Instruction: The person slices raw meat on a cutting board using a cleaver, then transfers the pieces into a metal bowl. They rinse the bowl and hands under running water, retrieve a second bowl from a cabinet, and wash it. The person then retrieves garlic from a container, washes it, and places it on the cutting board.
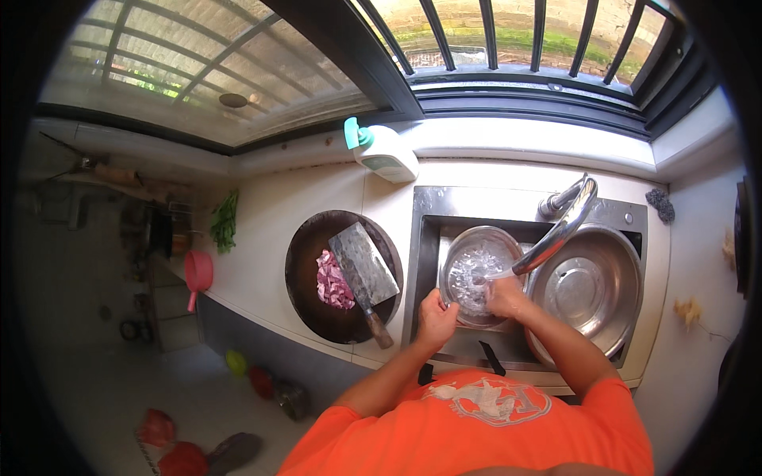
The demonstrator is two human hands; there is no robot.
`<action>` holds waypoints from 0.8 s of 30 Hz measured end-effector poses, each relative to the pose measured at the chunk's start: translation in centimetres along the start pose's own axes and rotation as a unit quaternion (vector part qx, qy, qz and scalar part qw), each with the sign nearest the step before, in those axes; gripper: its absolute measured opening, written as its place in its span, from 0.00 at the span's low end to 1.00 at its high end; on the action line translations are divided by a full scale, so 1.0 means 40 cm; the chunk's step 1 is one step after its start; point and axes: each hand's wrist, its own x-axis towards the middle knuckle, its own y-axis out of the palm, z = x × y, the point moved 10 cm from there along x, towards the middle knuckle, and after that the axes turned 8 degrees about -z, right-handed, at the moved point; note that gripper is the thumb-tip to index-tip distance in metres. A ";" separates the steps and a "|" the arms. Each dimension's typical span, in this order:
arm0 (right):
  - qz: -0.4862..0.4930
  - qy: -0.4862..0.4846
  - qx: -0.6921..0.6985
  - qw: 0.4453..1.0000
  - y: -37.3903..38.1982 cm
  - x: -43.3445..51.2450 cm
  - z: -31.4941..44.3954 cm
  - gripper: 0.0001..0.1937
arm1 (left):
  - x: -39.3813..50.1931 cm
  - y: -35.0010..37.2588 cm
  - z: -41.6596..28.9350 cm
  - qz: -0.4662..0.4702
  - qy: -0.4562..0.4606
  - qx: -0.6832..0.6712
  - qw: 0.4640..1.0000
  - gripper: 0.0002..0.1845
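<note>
My left hand point(436, 320) grips the near-left rim of a round metal bowl point(447, 253) in the sink. Water runs from the curved chrome faucet point(574, 217) into this bowl, and its surface is bubbling and splashing. My right hand point(507, 297) reaches over the bowl's right side beneath the stream. Its fingers are partly hidden by the water, so whether they hold anything cannot be made out. To the right, a larger shallow metal basin point(580, 285) sits over the other part of the stainless steel sink point(425, 205).
Left of the sink, a cleaver point(366, 265) lies across a round dark cutting board point(306, 244) beside chopped meat point(333, 282). A pump bottle point(387, 154) stands behind. Farther left are leafy greens point(224, 221) and a pink ladle point(198, 273). A steel scrubber point(659, 205) rests at the back right.
</note>
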 end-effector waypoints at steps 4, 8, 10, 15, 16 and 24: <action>-0.352 0.038 0.153 0.923 -0.107 0.027 -0.072 0.06 | -0.068 0.057 -0.126 0.027 -0.013 0.078 0.996 0.03; -0.081 0.101 0.446 0.886 0.044 0.056 0.047 0.07 | -0.035 0.038 -0.099 0.014 0.003 0.064 0.998 0.05; -0.001 -0.030 0.260 0.965 0.056 0.024 0.118 0.06 | -0.019 0.013 -0.100 0.034 0.000 0.060 0.998 0.04; -0.050 -0.298 -0.264 0.916 0.000 0.001 0.219 0.14 | -0.046 0.026 -0.003 0.105 -0.155 -0.133 0.973 0.11; -0.109 -0.301 -0.285 0.903 -0.037 0.011 0.212 0.14 | -0.039 0.004 0.000 0.074 -0.159 -0.144 0.974 0.10; -0.013 0.044 -0.248 0.968 0.011 -0.046 -0.027 0.16 | -0.020 0.000 0.015 -0.012 -0.079 -0.091 0.993 0.10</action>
